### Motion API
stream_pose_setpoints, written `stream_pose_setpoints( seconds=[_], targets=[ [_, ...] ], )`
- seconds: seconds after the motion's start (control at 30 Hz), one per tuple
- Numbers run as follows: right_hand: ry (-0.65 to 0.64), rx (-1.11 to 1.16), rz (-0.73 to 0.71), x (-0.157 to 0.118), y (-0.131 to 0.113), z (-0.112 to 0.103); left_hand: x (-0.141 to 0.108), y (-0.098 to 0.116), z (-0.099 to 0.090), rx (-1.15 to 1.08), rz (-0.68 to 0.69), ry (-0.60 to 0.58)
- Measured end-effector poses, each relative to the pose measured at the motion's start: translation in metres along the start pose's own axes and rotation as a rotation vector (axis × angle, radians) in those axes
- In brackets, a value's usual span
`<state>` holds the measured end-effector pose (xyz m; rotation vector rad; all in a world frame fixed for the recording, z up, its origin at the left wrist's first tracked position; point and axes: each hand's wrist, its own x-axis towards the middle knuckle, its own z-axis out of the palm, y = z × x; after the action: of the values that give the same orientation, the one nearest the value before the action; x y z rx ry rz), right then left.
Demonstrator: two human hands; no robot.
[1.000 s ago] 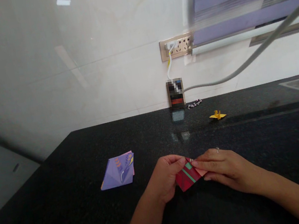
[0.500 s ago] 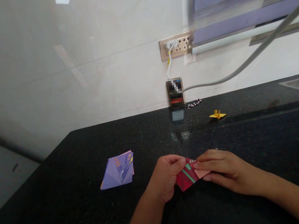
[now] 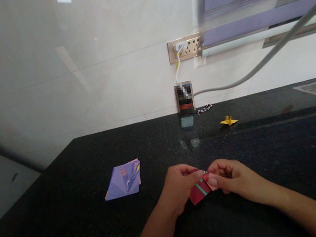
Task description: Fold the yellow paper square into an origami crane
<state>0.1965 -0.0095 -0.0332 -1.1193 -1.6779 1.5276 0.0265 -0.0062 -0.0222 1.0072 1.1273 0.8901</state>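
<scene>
Between my hands, just over the dark countertop, is a small folded sheet of origami paper, dark red with a green stripe and a pinkish flap at its right. My left hand grips its left and upper edge, thumb on top. At the right side, my right hand pinches the pinkish flap between thumb and curled fingers. The fingertips hide the upper part of the paper. A stack of purple patterned paper lies left of my left hand, with pink and orange edges showing beneath.
A yellow paper crane sits on the black countertop toward the back right. By the wall stands a small blurred box with a beaded string beside it. A grey cable runs right; a wall socket holds a white plug.
My right hand has gone from lying flat with fingers extended over the paper to pinching its right flap. My left thumb has shifted slightly right along the upper edge.
</scene>
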Motion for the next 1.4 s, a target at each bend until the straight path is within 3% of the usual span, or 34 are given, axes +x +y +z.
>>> stream_pose_setpoints(
  seconds=[0.13,0.33,1.0,1.4],
  targets=[
    [-0.06,0.019,0.118,0.0012,0.0025,-0.0025,-0.0007,0.0006,0.001,0.016,-0.01,-0.004],
    [-0.071,0.083,0.166,0.0005,0.001,-0.0033,-0.0017,0.0018,0.0016,0.011,-0.03,-0.024],
    [-0.134,0.094,0.138,0.0,0.0084,-0.0023,-0.0012,0.0022,0.0007,0.141,0.003,0.008],
    [-0.097,0.063,0.127,-0.0001,0.0062,-0.0023,-0.0027,0.0011,-0.0015,0.124,-0.003,-0.072]
  ],
)
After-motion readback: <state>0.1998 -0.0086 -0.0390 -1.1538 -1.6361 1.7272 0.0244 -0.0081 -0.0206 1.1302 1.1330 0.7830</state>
